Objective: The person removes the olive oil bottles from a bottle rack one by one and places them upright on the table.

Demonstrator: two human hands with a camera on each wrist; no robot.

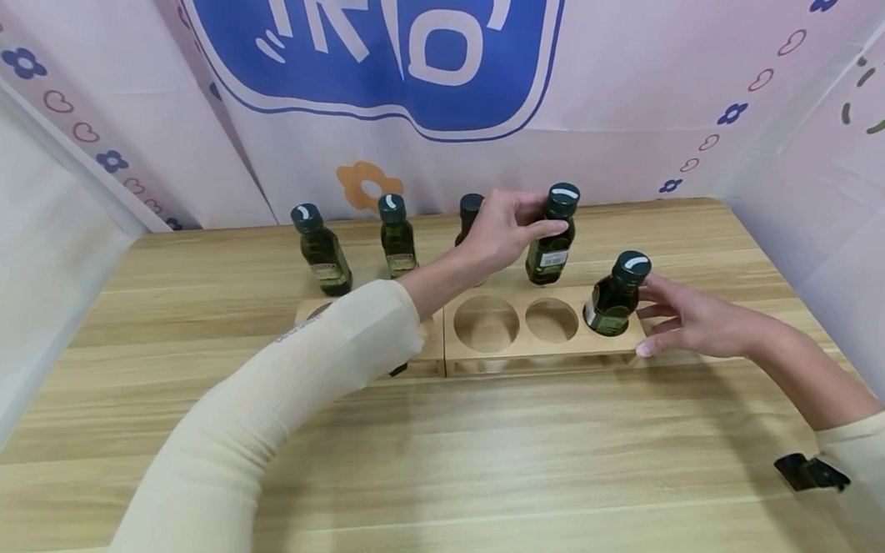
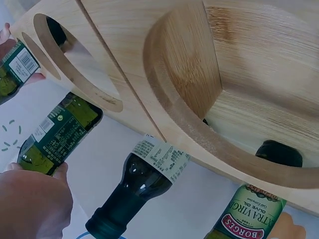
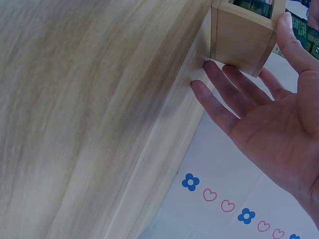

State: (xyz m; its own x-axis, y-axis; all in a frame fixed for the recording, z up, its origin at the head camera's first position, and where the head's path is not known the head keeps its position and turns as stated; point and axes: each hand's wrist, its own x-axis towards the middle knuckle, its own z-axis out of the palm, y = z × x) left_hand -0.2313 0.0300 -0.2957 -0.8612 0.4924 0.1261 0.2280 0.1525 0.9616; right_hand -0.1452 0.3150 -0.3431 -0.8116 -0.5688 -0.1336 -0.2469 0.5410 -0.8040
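Observation:
My left hand [image 1: 503, 227] grips a dark green olive oil bottle [image 1: 549, 258] just below its cap, thumb on the near side. This bottle is behind the wooden rack [image 1: 551, 351]; its back label shows in the left wrist view. Another olive oil bottle [image 1: 611, 305] sits tilted in the rack's rightmost round hole. The two holes to its left hold nothing. My right hand [image 1: 703, 317] is at the rack's right end, fingers spread and loosely extended, thumb by the front corner. In the right wrist view the fingertips are right at the end panel [image 3: 244, 40].
Three more bottles, a left one [image 1: 325, 258], a middle one [image 1: 398, 249] and one partly behind my left hand [image 1: 470, 211], stand behind the rack. My left sleeve [image 1: 305, 375] covers much of the rack's left section. A printed cloth [image 1: 615, 134] hangs behind the wooden table [image 1: 498, 474].

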